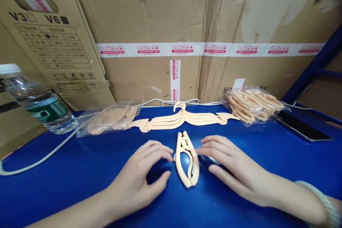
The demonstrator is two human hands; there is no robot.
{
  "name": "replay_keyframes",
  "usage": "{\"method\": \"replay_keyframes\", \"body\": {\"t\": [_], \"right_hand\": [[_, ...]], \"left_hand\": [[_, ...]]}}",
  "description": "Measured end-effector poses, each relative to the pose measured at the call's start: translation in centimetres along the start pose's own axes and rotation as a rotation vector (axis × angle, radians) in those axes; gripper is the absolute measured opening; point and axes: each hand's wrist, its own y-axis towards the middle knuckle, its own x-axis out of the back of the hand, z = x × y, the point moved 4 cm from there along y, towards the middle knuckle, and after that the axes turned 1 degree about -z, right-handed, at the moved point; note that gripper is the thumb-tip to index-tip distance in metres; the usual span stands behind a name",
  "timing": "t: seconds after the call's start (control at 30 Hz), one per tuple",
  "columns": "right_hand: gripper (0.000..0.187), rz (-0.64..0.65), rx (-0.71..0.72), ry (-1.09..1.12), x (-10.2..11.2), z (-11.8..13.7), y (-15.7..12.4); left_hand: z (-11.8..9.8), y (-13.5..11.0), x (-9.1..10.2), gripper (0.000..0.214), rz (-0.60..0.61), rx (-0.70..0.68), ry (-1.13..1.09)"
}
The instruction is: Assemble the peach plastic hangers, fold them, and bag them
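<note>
A folded cream plastic hanger (195, 171) lies flat on the blue table between my two hands, its hook tucked inside the folded arms. My left hand (149, 171) is just to its left, fingers curved and thumb apart, holding nothing. On the other side my right hand (232, 164) has its fingers stretched out, the fingertips at or very close to the hanger's right edge. Behind it lie several unfolded cream hangers (165, 121), nested together with their hooks pointing away from me.
Clear bags of folded hangers lie at the back left (113, 119) and back right (251, 105). A water bottle (45, 108) stands at the left, beside a white cable (48, 160). A black phone (304, 126) lies at the right. Cardboard boxes (149, 78) wall off the back.
</note>
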Motion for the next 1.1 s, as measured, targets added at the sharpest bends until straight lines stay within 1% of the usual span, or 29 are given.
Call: {"method": "replay_keyframes", "body": {"t": [0.1, 0.23, 0.43, 0.6, 0.9, 1.1], "right_hand": [[0.039, 0.081, 0.028, -0.045, -0.2, 0.6, 0.0], [0.045, 0.181, 0.015, -0.074, -0.6, 0.7, 0.1], [0.055, 0.314, -0.048, -0.062, -1.1, -0.3, 0.2], [0.062, 0.315, -0.056, -0.017, -1.3, -0.6, 0.2], [0.063, 0.237, -0.02, -0.02, -1.1, -0.4, 0.1], [0.062, 0.263, -0.037, -0.04, -1.0, -0.3, 0.2]], "left_hand": [[-0.1, 0.1, -0.2, 0.033, 0.039, -0.036, 0.079], [0.1, 0.0, -0.5, 0.02, 0.037, 0.002, 0.123], [0.8, 0.0, -0.7, 0.013, -0.003, 0.05, 0.128], [0.9, 0.2, -0.8, 0.01, 0.005, 0.063, 0.118], [0.8, 0.3, -0.6, 0.009, 0.021, 0.085, 0.118], [0.8, 0.2, -0.5, 0.011, 0.025, 0.085, 0.108]]}}
